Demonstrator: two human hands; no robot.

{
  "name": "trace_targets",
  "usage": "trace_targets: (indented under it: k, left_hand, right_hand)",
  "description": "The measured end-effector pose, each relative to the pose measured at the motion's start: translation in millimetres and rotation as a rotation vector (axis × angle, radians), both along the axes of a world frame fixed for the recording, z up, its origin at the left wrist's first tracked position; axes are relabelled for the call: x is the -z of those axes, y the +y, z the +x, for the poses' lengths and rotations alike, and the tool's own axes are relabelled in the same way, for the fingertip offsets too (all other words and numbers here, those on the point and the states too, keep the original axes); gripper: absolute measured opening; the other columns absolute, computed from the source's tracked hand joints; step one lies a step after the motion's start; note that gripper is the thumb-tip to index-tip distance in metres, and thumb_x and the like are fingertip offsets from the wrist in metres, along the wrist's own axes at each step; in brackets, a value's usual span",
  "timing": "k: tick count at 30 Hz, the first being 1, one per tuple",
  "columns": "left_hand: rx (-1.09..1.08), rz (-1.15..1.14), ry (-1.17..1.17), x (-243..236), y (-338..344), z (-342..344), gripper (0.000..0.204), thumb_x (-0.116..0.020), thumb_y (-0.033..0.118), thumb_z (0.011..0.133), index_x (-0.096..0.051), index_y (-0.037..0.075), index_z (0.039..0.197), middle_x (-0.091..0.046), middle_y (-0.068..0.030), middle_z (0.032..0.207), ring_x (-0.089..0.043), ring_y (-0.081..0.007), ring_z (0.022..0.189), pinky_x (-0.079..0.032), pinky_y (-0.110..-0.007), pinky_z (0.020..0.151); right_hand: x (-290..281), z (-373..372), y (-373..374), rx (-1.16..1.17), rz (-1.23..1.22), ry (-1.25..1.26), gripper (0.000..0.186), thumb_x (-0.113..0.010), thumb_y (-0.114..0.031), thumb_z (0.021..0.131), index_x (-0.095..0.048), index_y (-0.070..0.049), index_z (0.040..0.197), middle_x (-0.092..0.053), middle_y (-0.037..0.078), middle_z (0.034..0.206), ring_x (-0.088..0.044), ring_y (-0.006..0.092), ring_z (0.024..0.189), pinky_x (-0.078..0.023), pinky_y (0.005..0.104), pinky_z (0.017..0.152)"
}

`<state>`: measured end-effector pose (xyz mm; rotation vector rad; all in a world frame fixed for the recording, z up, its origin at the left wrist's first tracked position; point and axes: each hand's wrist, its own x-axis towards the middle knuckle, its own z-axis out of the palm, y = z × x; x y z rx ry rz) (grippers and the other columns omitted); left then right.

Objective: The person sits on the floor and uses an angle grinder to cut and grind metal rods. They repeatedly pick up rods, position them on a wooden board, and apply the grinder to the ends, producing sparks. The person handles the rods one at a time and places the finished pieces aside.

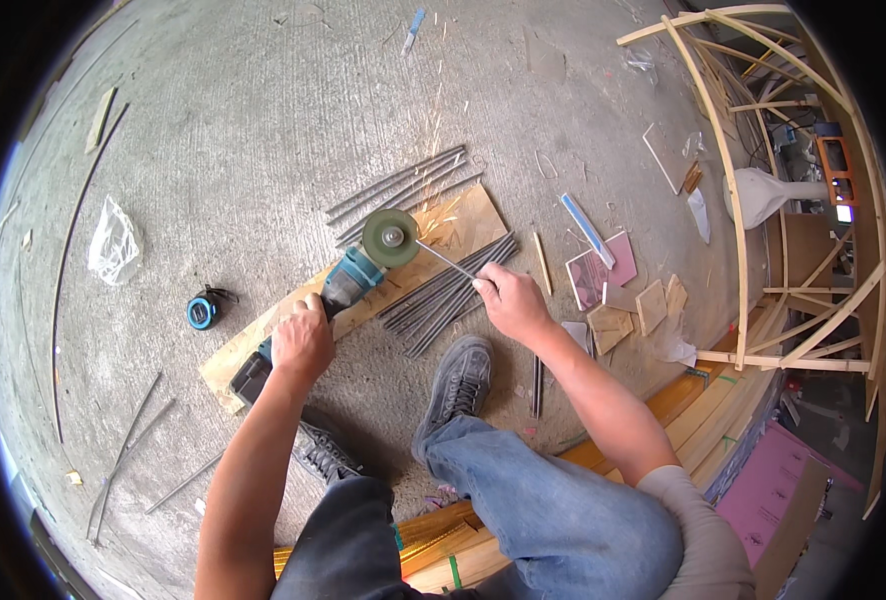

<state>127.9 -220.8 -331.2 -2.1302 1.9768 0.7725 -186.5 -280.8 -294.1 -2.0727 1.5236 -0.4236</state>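
Note:
My left hand (302, 338) is wrapped round the body of a teal and black cordless angle grinder (348, 278), which lies along a wooden board (225, 355). Its green disc (378, 238) meets the end of a thin metal rod (443, 258), and orange sparks (441, 120) fly away toward the far side. Pinched in my right hand (511, 300) is the rod's other end. A bundle of grey metal rods (433, 312) rests across the board's near edge, by my right hand. Several more rods (393, 185) lie beyond the board.
A blue tape measure (202, 312) and a clear plastic bag (115, 243) sit on the concrete at left. Wood offcuts (613, 325), pink board pieces (588, 278) and a blue-white strip (588, 230) are scattered at right. A wooden frame (733, 200) stands far right. My shoes (458, 385) are close by.

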Motion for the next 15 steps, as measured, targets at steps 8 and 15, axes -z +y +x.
trace_targets:
  k: [8, 15]
  left_hand:
    - [-0.036, 0.045, 0.014, -1, -1, -1, 0.037, -0.063, 0.026, 0.091, -0.049, 0.0, 0.112, -0.062, -0.0235, 0.105, -0.063, -0.04, 0.101, -0.049, -0.047, 0.088]
    - [-0.007, 0.006, -0.002, 1, 0, 0, 0.034, -0.063, 0.024, 0.091, -0.048, -0.001, 0.109, -0.062, -0.0233, 0.103, -0.065, -0.0402, 0.095, -0.053, -0.046, 0.081]
  right_hand:
    - [-5, 1, -5, 0.006, 0.137, 0.006, 0.015, -0.06, -0.016, 0.093, -0.063, -0.002, 0.092, -0.063, 0.02, 0.072, -0.065, 0.0356, 0.068, -0.049, 0.041, 0.06]
    - [1, -6, -10, 0.094, 0.393, -0.144, 0.018, -0.06, -0.018, 0.095, -0.063, 0.0, 0.094, -0.065, 0.009, 0.07, -0.062, 0.0168, 0.062, -0.049, 0.0331, 0.06]
